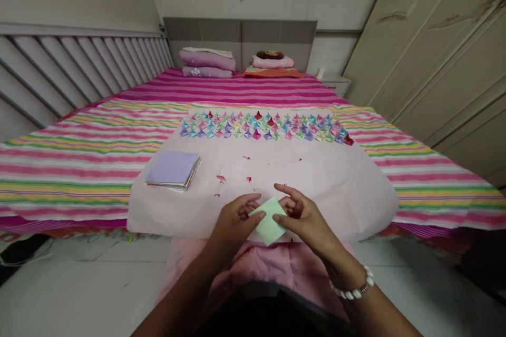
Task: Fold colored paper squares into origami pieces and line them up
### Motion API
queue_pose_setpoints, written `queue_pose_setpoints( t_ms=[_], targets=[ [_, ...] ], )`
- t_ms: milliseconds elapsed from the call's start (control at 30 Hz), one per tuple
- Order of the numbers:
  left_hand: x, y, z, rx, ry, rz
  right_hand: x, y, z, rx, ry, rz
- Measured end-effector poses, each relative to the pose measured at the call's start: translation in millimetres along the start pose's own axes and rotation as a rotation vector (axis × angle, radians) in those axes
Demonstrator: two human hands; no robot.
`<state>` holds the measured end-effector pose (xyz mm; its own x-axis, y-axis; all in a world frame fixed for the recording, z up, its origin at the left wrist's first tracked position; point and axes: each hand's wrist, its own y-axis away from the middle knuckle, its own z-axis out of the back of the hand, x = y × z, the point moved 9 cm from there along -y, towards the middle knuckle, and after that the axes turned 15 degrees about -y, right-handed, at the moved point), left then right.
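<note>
A light green square of paper (pixel 269 225) is pinched between both my hands just over the near edge of a pale pink sheet (pixel 336 189) spread on the bed. My left hand (pixel 234 220) grips its left corner with thumb and fingers closed. My right hand (pixel 301 211) holds its right side, forefinger stretched out above it. A stack of coloured paper squares (pixel 173 170), lilac on top, lies to the left on the sheet. Several rows of small folded paper pieces (pixel 263 126) in many colours line the sheet's far edge.
The bed carries a pink, green and yellow striped cover (pixel 79 158), with folded bedding (pixel 207 62) and a pillow (pixel 272 63) at the headboard. A slatted panel (pixel 59 68) stands on the left, wardrobe doors (pixel 435 52) on the right. Small red paper scraps (pixel 220 179) dot the sheet.
</note>
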<state>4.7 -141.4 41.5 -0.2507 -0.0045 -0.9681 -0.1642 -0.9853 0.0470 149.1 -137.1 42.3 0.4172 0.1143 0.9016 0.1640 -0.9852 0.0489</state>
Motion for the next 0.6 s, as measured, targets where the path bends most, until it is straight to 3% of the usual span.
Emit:
queue_pose_setpoints(
  t_ms=[100, 200, 333, 433, 600],
  targets=[
    [1, -2, -8, 0.130, 0.020, 0.035, 12, -5, -1, 0.022, 0.033, 0.044],
    [8, -4, -3, 0.025, 0.119, 0.105, 15, -8, 8, -0.077, -0.096, 0.074],
    [22, -1, -4, -0.134, 0.343, 0.227, -9, -3, 8, -0.141, -0.254, 0.009],
    [23, 0, -18, -0.102, 0.477, 0.238, -29, 2, -5, -0.090, -0.217, -0.036],
    [23, 2, -26, -0.047, 0.494, 0.203, -32, 4, -5, -0.168, -0.172, 0.011]
  ],
)
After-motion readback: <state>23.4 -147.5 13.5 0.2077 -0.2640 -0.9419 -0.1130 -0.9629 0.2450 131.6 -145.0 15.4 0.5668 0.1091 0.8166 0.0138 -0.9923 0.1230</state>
